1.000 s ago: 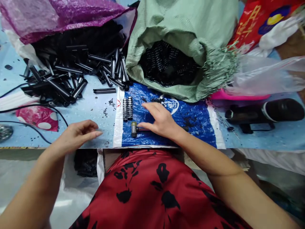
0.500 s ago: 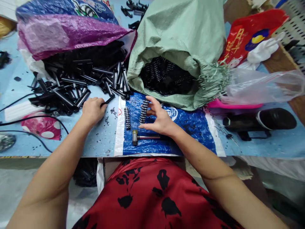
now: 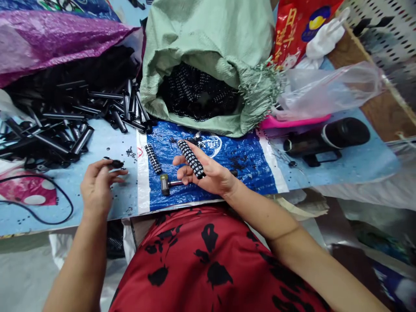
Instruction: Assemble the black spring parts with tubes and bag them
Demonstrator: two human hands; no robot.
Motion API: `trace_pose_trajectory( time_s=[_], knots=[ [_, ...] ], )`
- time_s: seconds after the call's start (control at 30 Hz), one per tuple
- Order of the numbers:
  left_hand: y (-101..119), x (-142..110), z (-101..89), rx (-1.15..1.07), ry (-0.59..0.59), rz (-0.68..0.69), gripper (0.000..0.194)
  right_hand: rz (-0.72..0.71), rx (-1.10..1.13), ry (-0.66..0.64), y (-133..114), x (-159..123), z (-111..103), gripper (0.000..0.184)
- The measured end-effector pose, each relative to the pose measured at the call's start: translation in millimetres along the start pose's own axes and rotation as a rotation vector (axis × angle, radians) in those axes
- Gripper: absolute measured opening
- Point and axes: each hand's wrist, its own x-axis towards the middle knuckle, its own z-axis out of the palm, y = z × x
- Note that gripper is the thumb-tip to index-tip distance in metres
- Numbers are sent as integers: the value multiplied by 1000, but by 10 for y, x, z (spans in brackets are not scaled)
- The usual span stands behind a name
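Note:
My right hand (image 3: 214,175) holds a black cylinder covered in rows of pale square studs (image 3: 190,159), tilted across the palm with the thumb along it. My left hand (image 3: 97,186) pinches a short-looking black plastic part (image 3: 117,164) between thumb and fingers; its full shape is hard to see. A second studded cylinder (image 3: 152,159) lies on the blue printed sheet (image 3: 227,182) between my hands. Just below it rests a small hammer (image 3: 165,185), its handle running behind my right fingers.
A heap of black tube-like parts (image 3: 58,130) spills from a purple bag (image 3: 65,43). The green woven sack (image 3: 208,30) gapes open, with studded black pieces (image 3: 198,93) inside. A black flask (image 3: 328,138) lies at right. Tiny rings (image 3: 131,152) are scattered near the sheet.
My left hand has lifted off the table with the black part and come nearer me. My right hand has turned palm-up with the studded cylinder. The whole view has shifted right.

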Motion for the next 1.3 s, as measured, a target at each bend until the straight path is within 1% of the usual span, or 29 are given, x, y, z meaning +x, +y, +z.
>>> trace_pose_trajectory(
  time_s=[0.03, 0.07, 0.1, 0.13, 0.17, 0.23, 0.3, 0.33, 0.4, 0.47, 0.53, 0.6, 0.67, 0.73, 0.8, 0.87, 0.93, 0.97, 1.0, 1.1, 1.13, 1.17, 1.2, 1.23, 1.3],
  knots=[
    [38, -51, 5, -160, -6, -76, 26, 7, 0, 14, 10, -27, -30, 92],
    [83, -95, 21, -265, -3, -133, 27, 21, 4, 29, 23, -52, -56, 93],
    [129, -132, 46, -320, 6, -171, 26, 40, 17, 43, 37, -74, -76, 95],
    [170, -162, 82, -345, 24, -191, 25, 61, 37, 61, 50, -92, -87, 97],
    [200, -185, 126, -356, 44, -201, 27, 88, 62, 87, 60, -105, -89, 95],
    [223, -215, 232, -370, 53, -200, 40, 153, 126, 163, 69, -114, -69, 80],
    [207, -236, 348, -399, -8, -182, 54, 219, 210, 270, 63, -106, -26, 65],
    [194, -248, 404, -415, -51, -184, 57, 246, 252, 320, 55, -98, -1, 62],
    [172, -286, 511, -431, -137, -204, 55, 272, 312, 398, 35, -82, 43, 60],
    [169, -346, 607, -433, -237, -209, 50, 261, 318, 444, 14, -72, 74, 59],
    [183, -424, 697, -413, -333, -179, 46, 223, 297, 469, -1, -65, 91, 59],
    [204, -507, 791, -368, -384, -131, 39, 190, 291, 474, -7, -50, 104, 58],
    [219, -580, 904, -291, -358, -64, 34, 147, 311, 502, -2, -12, 129, 58],
    [225, -632, 1040, -216, -309, 17, 35, 79, 329, 579, 15, 49, 182, 57],
    [221, -658, 1181, -169, -305, 104, 38, 21, 316, 650, 37, 115, 255, 57],
    [216, -663, 1288, -131, -335, 187, 37, 4, 234, 657, 57, 153, 317, 57],
    [219, -658, 1323, -106, -348, 231, 30, -3, 72, 592, 69, 135, 324, 61],
    [224, -656, 1310, -107, -345, 229, 27, -29, -48, 546, 72, 105, 298, 65],
    [231, -654, 1279, -119, -338, 207, 26, -71, -194, 493, 73, 64, 254, 73],
    [247, -659, 1132, -152, -319, 104, 29, -252, -731, 291, 70, -66, 70, 115],
    [247, -662, 1084, -148, -317, 83, 31, -320, -896, 213, 70, -94, 17, 120],
    [242, -666, 1044, -140, -316, 72, 33, -386, -1027, 142, 71, -110, -21, 117],
    [233, -671, 1013, -135, -319, 65, 35, -454, -1118, 92, 74, -114, -40, 111],
    [222, -677, 990, -134, -327, 50, 37, -518, -1172, 67, 76, -108, -40, 105],
    [198, -695, 965, -165, -333, -2, 45, -606, -1210, 88, 79, -81, 8, 101]
  ],
)
